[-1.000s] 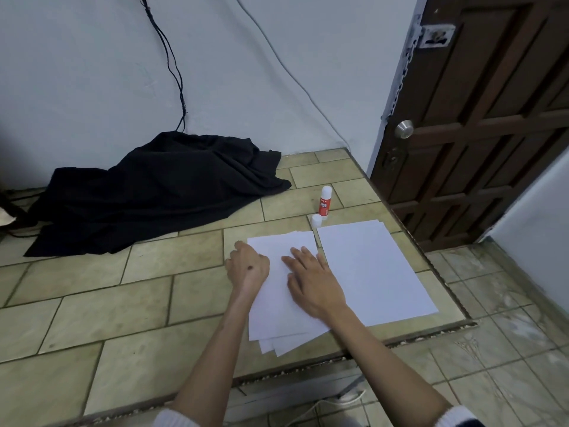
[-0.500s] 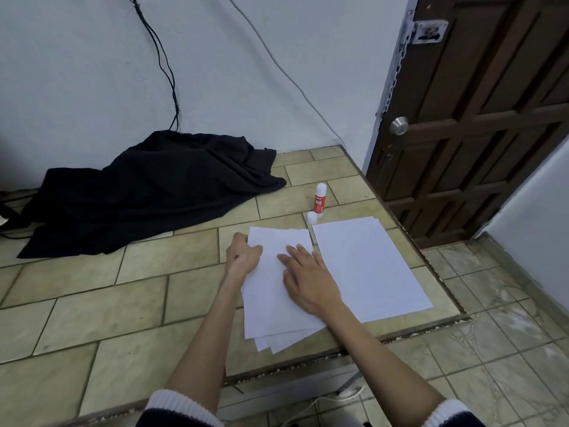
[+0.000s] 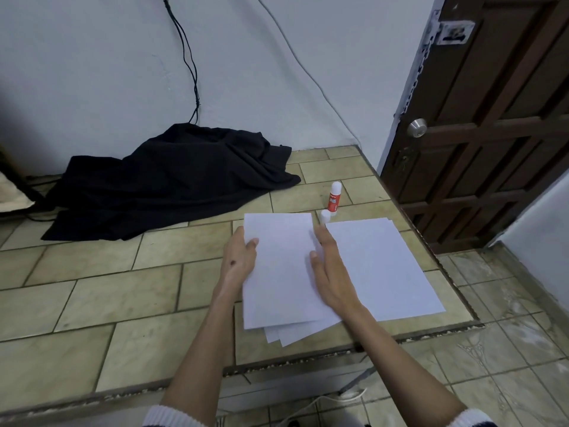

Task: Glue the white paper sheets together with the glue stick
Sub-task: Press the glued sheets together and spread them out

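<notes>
Our left hand pinches the top sheet of the fanned stack on the counter, right hand spread beside it; sheets underneath may shift and misalign, uncapped glue stick drying.

you're working in dim, even indoor light with a cool cast; shadows stay soft. the white paper sheets read bluish, without glare. your right hand is motion-blurred, and the wide lens bends the door edge.
</notes>
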